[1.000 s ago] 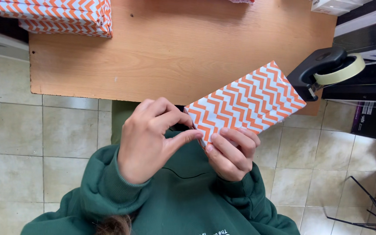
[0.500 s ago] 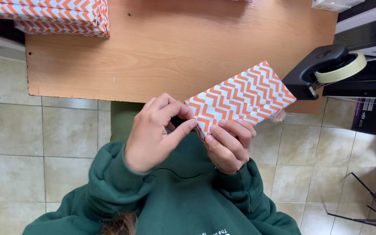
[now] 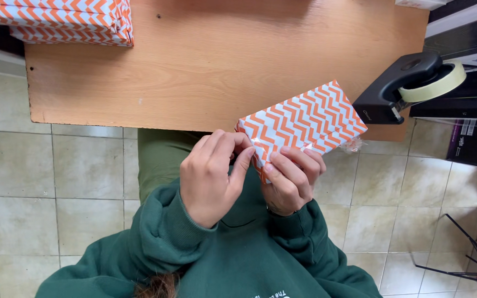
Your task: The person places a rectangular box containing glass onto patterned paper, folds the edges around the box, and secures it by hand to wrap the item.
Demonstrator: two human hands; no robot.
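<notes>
Your hands are both closed on the wrapped box (image 3: pixel 305 124) — your left hand (image 3: pixel 211 176) pinches its near end, your right hand (image 3: pixel 291 179) cups it from below, raised just past the counter (image 3: pixel 194 66) edge. It looks light and stiff, its glossy paper probably slippery — grip the long edges. Beyond your right hand sits a tape dispenser (image 3: pixel 401 88); far past your left, more wrapped boxes (image 3: pixel 56 22).

Bright, even light — sharp focus
</notes>
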